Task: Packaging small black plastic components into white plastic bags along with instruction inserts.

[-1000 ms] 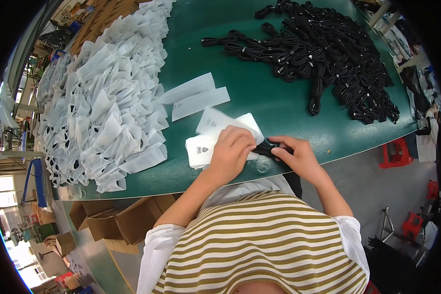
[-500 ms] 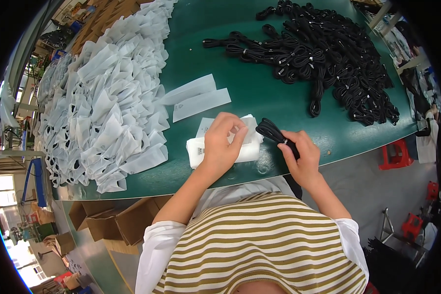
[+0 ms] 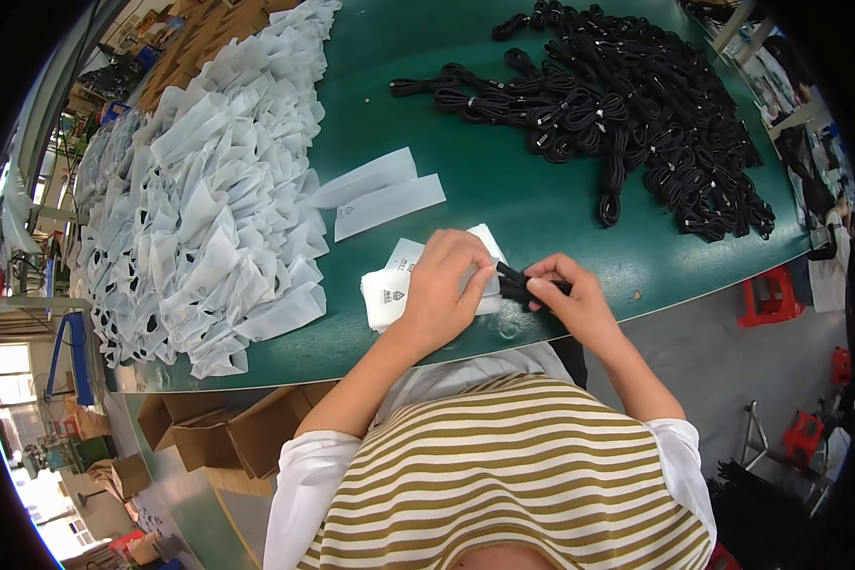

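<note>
My left hand rests over a small stack of white translucent bags near the table's front edge. Its thumb and fingers pinch the end of the top bag. From the right, my right hand grips a coiled black cable bundled in loops. The cable's front end meets the bag at my left fingertips; whether it is inside the bag is hidden by my fingers. Just beyond the stack lie two loose flat bags, one partly over the other.
A large heap of filled white bags covers the table's left side. Many bundled black cables are piled at the far right. Below the table's left edge stand open cardboard boxes. A red stool stands on the floor at right.
My right hand has brought the cable down and left, against the bag end. My left hand has shifted slightly right and down, uncovering more of the stack's left end.
</note>
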### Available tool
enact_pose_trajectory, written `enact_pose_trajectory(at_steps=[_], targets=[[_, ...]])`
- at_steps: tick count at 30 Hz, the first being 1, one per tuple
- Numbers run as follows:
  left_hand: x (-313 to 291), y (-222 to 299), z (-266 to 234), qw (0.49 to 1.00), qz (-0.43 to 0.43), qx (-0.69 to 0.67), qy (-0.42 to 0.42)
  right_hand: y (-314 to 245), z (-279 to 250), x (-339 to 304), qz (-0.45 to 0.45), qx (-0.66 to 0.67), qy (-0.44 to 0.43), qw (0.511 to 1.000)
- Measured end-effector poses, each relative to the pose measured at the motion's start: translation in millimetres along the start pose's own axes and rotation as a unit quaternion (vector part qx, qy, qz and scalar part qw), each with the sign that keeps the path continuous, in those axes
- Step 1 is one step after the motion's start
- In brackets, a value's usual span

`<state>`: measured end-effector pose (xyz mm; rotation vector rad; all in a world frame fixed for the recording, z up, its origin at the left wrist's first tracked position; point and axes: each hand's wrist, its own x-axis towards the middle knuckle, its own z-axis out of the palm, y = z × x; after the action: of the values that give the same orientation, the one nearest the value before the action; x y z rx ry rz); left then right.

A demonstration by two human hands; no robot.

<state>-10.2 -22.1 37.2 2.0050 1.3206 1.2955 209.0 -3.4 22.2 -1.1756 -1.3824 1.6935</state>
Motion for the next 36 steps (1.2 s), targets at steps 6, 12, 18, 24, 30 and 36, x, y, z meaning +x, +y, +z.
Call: enact_pose_trajectory(at_steps=[6, 12, 18, 24, 30, 36], targets=[[7.3, 0.5, -13.4, 1.000, 0.012, 0.019, -0.008, -17.2, 10.2, 0.7, -0.388, -0.305, 0.039, 0.869], [7.2, -3.3, -33.2, 0.994, -0.083, -0.069, -0.019, -25.3, 12.9, 5.9, -0.477, -0.338, 0.022, 0.811], [-1.7, -5.6, -34.5, 0.997, -0.045, -0.055, -0.018, -20.4, 27.0, 4.1, -0.276, -0.208, 0.034, 0.938], [-4.0, -9.6, -47.4, 0.978, -0.156, -0.121, -0.068, -20.7, 30.3, 10.7, -0.472, -0.292, 0.012, 0.832], [-3.4, 0.8, -43.1, 0.997, 0.035, 0.011, -0.072, -15.3, 33.6, 8.1, -0.079, -0.048, 0.019, 0.996], [-3.5, 8.4, -38.4, 0.998, 0.007, 0.002, -0.065, -7.5, 49.7, 3.0, -0.101, -0.042, 0.035, 0.993]])
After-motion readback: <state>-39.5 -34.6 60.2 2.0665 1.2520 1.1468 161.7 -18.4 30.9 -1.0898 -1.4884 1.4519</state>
